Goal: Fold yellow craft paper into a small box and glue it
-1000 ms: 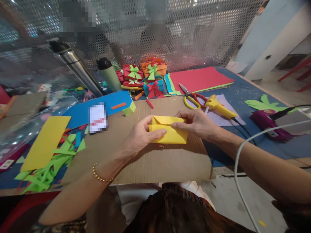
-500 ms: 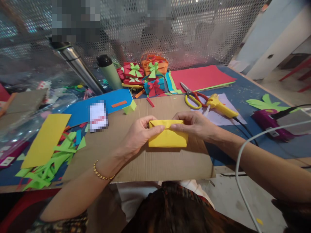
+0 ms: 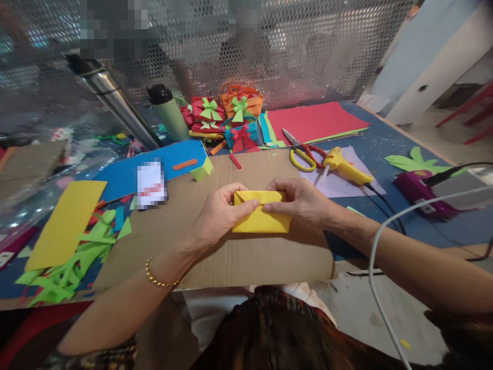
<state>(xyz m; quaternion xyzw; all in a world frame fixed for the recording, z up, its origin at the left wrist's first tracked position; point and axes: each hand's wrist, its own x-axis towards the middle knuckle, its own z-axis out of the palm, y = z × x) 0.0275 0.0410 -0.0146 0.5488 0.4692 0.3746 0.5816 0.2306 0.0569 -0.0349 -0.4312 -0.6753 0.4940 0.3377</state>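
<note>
A folded yellow paper piece [image 3: 262, 221], shaped like a small envelope or pouch, is held between both hands over the cardboard sheet [image 3: 246, 262]. My left hand [image 3: 219, 210] pinches its left side, thumb lying across the upper front near the flap. On the right side, my right hand [image 3: 304, 203] grips it too, with the thumb pressed on the front close to the left thumb. The other fingers of both hands are partly hidden behind the paper. A gold bead bracelet [image 3: 152, 275] circles the left wrist.
Scissors [image 3: 304, 151] and a yellow glue gun [image 3: 346, 167] lie at right, beside stacked red paper [image 3: 319, 121]. Finished paper bags with bows [image 3: 241, 115] stand at the back. Green paper strips [image 3: 73, 270] pile at left. A white cable [image 3: 373, 257] crosses the right arm.
My right thumb has slid left along the front of the yellow paper, and the right hand has come closer to the left. The whole view has shifted slightly.
</note>
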